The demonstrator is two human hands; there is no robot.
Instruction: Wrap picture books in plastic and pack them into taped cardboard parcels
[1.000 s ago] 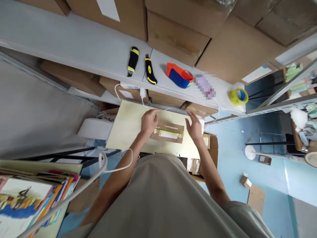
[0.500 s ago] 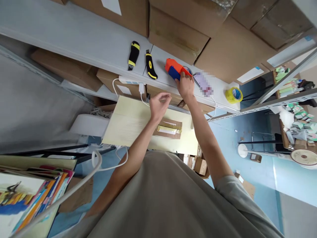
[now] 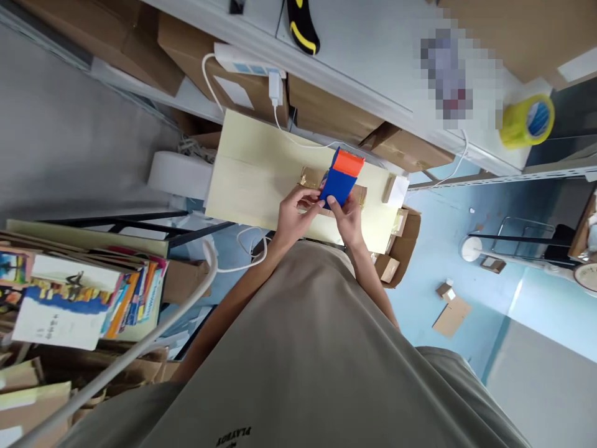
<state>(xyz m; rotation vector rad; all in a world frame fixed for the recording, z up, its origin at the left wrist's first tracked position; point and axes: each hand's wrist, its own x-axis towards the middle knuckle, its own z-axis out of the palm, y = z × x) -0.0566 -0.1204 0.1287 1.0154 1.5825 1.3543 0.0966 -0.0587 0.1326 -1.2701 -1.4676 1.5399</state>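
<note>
Your right hand [image 3: 347, 218] is closed around the lower end of the blue-and-orange tape dispenser [image 3: 344, 180], thumb flat on its blue face. Your left hand [image 3: 293, 214] is half curled, thumb and fingers at the dispenser's lower left corner; you cannot tell from here whether they grip it or only touch it. The dispenser is tilted, its toothed orange end pointing away from you. Behind it, partly hidden, a small taped carton [image 3: 310, 178] lies on the pale yellow worktop [image 3: 252, 168]. To the dispenser's right, near the worktop's edge, you have a white box [image 3: 395, 190]. Beyond the dispenser runs a grey shelf [image 3: 373, 56], with a black-and-yellow knife [image 3: 304, 30] to the dispenser's far left and a yellow tape roll [image 3: 512, 126] to its far right.
</note>
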